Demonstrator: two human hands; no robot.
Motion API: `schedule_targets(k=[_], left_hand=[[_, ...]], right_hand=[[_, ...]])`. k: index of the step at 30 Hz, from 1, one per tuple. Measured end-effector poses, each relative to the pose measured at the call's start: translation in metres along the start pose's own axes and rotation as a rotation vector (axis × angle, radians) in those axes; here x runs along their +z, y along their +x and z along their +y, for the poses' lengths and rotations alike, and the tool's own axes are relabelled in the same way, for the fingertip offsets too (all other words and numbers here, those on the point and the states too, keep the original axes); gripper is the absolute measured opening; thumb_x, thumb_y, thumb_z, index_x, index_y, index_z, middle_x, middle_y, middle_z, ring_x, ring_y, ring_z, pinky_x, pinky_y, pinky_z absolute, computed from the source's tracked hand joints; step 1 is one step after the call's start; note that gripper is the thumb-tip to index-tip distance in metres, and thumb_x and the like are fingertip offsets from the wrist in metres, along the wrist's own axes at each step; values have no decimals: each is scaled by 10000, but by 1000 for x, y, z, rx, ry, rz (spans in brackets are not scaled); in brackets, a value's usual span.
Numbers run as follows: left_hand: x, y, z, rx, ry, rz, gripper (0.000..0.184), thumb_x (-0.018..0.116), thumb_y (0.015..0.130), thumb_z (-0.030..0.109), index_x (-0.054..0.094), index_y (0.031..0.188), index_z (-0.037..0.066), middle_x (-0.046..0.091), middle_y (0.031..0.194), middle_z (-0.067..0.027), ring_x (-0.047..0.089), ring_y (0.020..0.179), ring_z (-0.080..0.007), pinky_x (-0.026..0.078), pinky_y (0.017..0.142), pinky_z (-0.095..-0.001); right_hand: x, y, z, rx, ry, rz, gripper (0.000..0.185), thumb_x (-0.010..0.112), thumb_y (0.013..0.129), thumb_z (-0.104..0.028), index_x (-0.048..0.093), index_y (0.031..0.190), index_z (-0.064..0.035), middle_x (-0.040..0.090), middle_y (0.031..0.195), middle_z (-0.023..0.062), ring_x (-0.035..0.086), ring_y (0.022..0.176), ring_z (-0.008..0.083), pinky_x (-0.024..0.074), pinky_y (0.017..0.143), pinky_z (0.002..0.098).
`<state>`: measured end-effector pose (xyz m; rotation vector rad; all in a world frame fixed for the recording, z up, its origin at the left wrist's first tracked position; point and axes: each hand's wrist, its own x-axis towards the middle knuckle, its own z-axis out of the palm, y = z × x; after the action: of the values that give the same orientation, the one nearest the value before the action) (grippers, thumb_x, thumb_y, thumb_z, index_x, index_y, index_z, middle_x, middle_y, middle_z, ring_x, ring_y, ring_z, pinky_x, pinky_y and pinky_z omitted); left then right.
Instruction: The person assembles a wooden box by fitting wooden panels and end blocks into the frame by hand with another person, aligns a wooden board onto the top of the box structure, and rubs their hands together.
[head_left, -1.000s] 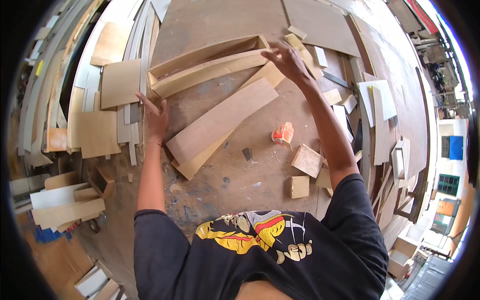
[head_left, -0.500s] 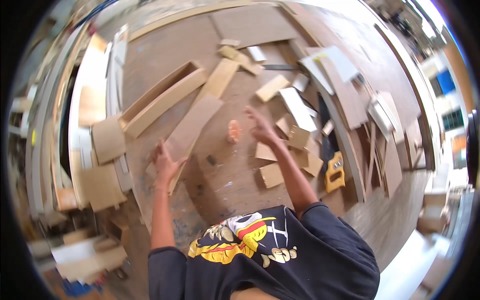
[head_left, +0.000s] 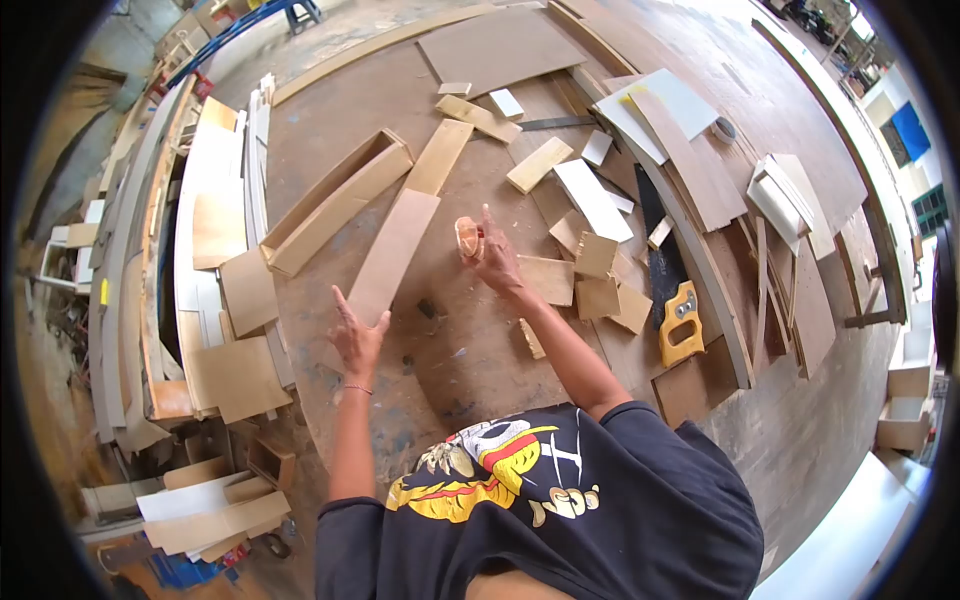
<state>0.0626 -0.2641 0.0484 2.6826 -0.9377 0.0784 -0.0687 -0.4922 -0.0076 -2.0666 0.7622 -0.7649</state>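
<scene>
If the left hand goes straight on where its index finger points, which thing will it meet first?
Probably the near side of the long open wooden box. The height of the left hand is unclear, so it might pass above.

Board [head_left: 395, 255]: one, brown, long and narrow, straight-edged, plain-faced. Lying broad side up over the worktop [head_left: 470, 365], set slantwise, far end toward the right; near end partly hidden.

Cup [head_left: 464, 236]: one, small, orange, with paler patches; right side partly hidden. Located right of the board's far half, near it, not touching. Whether standing on the worktop or lifted: cannot be told.
</scene>
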Motion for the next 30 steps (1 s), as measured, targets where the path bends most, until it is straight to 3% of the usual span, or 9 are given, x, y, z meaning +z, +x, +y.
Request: schedule_targets(k=[7,9,11,13,16,18,21,26,30], left_hand=[[23,-36,39,40,-101,113,1019,721,634,422,130,1372,41,513,1131,-212,526,971,-357,364,799,-519],[29,-44,51,30,-45,36,1059,749,609,387,113,1372,19,501,1135,-239,525,975,-357,401,793,-443],[41,-48,58,48,-26,80,1062,747,607,409,123,1373,18,506,1133,-236,531,976,-347,394,781,-446],[45,-53,60,-7,-96,-74,1039,726,622,453,147,1364,13,498,1149,-179,504,1010,-314,373,802,-475],[54,-63,59,104,-94,88,951,697,674,433,187,1354,6,492,1151,-168,502,1011,-296,372,818,-464],[54,-67,63,157,-50,164,895,691,694,388,213,1351,13,491,1132,-183,498,997,-312,371,829,-460],[37,-73,75,147,-149,139,646,674,733,210,367,1273,28,475,1098,-182,482,993,-318,379,842,-423],[40,-83,69,102,-404,93,238,589,716,-44,571,950,-5,588,816,-152,586,760,-259,466,680,-327],[39,-101,66,54,-540,161,143,582,719,-53,608,857,-24,622,709,-144,610,599,-224,484,575,-318]], right_hand=[[-18,29,39,-33,-150,249,927,692,623,-57,121,1341,75,553,982,203,521,839,349,420,765,410],[-28,34,42,43,-102,222,950,711,600,-63,125,1330,98,517,1094,225,516,945,365,421,835,389],[-34,34,50,11,-160,219,925,741,564,-81,215,1299,117,332,1327,244,380,1188,359,330,994,354],[-38,30,51,-26,-203,239,818,734,578,-70,317,1261,100,342,1319,246,384,1180,348,306,1011,357],[-57,-5,-5,135,-23,256,667,706,607,-44,427,1208,36,402,1267,227,460,1085,308,376,929,335],[-56,-24,-16,241,51,282,469,672,638,-18,551,1091,-27,538,1082,174,544,887,226,441,760,301],[-32,-51,-11,87,-1,199,345,662,643,6,622,982,-40,601,836,108,555,680,165,443,603,286],[-6,-84,-36,89,220,11,261,637,653,31,658,905,-33,603,705,92,578,610,159,464,579,276],[-7,-102,-51,19,217,-91,279,616,647,54,670,905,-39,640,726,108,615,632,160,484,599,263]])
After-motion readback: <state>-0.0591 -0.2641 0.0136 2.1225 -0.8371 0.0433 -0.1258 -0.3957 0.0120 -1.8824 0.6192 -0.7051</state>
